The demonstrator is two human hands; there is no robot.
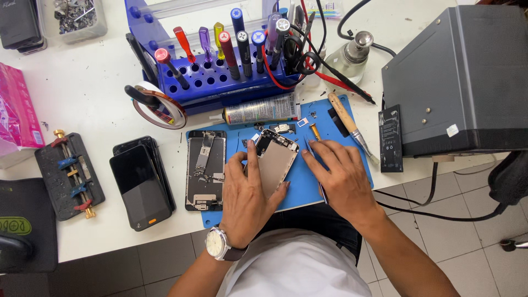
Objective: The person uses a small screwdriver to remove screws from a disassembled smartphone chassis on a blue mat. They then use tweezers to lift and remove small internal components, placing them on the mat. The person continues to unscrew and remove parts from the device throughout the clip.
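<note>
My left hand (247, 195), with a watch on its wrist, grips a phone display panel (276, 159) lying back side up on the blue work mat (305, 184). My right hand (338, 176) rests on the mat just to the right of the panel and pinches thin metal tweezers (313, 154), their tip close to the panel's upper right edge. An opened phone body (205, 168) with its inner parts showing lies on the mat left of my left hand.
A blue rack of screwdrivers (220, 66), a glue tube (261, 110) and a tape roll (159, 104) stand behind the mat. Stacked phones (140, 184) and a clamp jig (70, 176) lie at left. A wooden-handled tool (346, 118), a black battery (390, 137) and a grey machine (462, 82) lie right.
</note>
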